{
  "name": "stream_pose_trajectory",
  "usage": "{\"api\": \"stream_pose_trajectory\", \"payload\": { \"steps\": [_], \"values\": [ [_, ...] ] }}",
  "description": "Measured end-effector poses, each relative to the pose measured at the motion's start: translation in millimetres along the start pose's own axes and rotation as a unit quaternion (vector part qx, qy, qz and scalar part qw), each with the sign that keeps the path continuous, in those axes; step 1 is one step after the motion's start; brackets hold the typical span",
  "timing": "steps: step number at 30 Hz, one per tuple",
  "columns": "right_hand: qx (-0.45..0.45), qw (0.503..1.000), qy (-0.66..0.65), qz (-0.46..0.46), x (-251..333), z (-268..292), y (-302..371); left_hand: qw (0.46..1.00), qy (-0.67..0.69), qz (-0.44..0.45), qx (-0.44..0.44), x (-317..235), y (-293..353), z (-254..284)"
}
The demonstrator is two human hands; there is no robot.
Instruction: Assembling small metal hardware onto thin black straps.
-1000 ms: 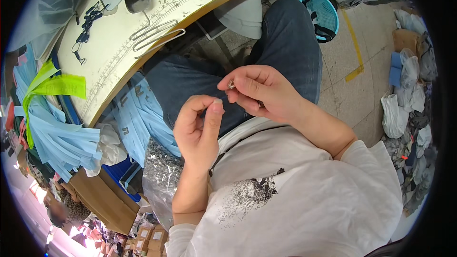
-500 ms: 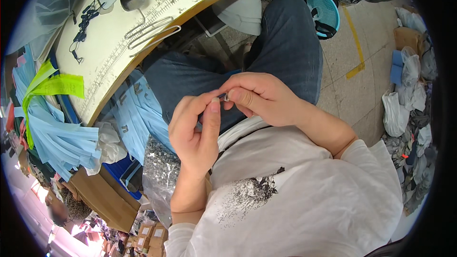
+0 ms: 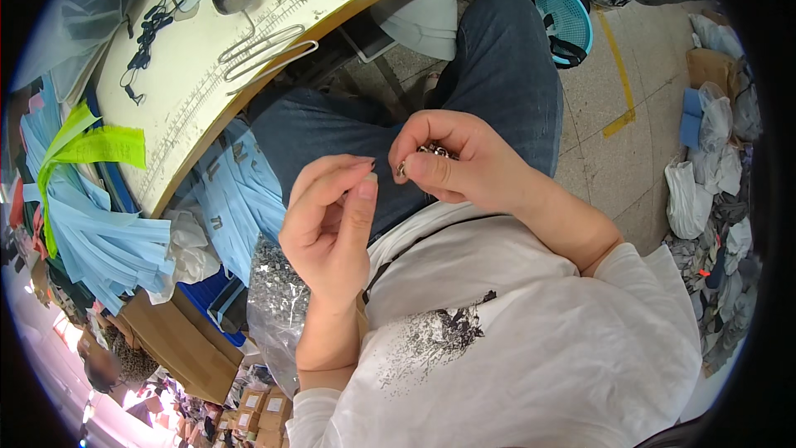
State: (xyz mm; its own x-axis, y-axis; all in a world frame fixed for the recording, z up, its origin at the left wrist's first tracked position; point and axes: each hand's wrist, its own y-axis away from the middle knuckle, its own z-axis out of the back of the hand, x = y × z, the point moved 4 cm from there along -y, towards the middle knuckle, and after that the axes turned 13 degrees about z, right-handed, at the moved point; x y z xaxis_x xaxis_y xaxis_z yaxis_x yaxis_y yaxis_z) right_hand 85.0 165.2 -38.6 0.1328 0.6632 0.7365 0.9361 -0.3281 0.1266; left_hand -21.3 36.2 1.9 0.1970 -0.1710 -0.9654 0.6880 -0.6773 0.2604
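Above my lap, my right hand (image 3: 464, 156) is closed round several small shiny metal pieces (image 3: 433, 150). One of these shows between its thumb and forefinger. A short gap separates it from my left hand (image 3: 326, 228), whose thumb and forefinger are pinched together. Something tiny and dark may sit at those fingertips, too small to make out. Left of my lap hang light blue strips (image 3: 236, 191) with small metal clips on them. Beside my left forearm stands a clear plastic bag (image 3: 280, 286) full of small glittering silvery pieces.
A white worktable (image 3: 186, 116) with ruler markings curves along the upper left. On it lie a bent metal wire rack (image 3: 264, 56) and dark cords (image 3: 143, 50). A bundle of blue strips (image 3: 104, 232) hangs off its left end. A turquoise basket (image 3: 564, 21) stands on the floor.
My hands have drawn apart from their meeting point, the left one going slightly left. The metal pieces in my right hand now show.
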Motion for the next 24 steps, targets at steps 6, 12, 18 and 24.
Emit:
{"api": "stream_pose_trajectory", "payload": {
  "steps": [6, 12, 18, 24],
  "values": [
    [-0.022, 0.999, -0.027, 0.008, -1.2, 0.2, -2.2, 0.999, 0.049, 0.012, -0.007, 1.4, 2.6, -2.3],
    [-0.031, 0.999, -0.002, 0.011, -2.6, 3.7, -1.4, 0.999, 0.023, 0.01, 0.037, 4.6, 2.9, -7.4],
    [-0.038, 0.999, 0.034, 0.018, -0.8, 2.3, -1.6, 0.999, 0.032, -0.005, 0.037, 5.1, 3.7, -7.7],
    [-0.039, 0.998, 0.044, 0.037, -2.0, 2.0, -1.4, 0.999, 0.014, -0.013, 0.046, 6.1, 2.6, -7.4]
  ]
}}
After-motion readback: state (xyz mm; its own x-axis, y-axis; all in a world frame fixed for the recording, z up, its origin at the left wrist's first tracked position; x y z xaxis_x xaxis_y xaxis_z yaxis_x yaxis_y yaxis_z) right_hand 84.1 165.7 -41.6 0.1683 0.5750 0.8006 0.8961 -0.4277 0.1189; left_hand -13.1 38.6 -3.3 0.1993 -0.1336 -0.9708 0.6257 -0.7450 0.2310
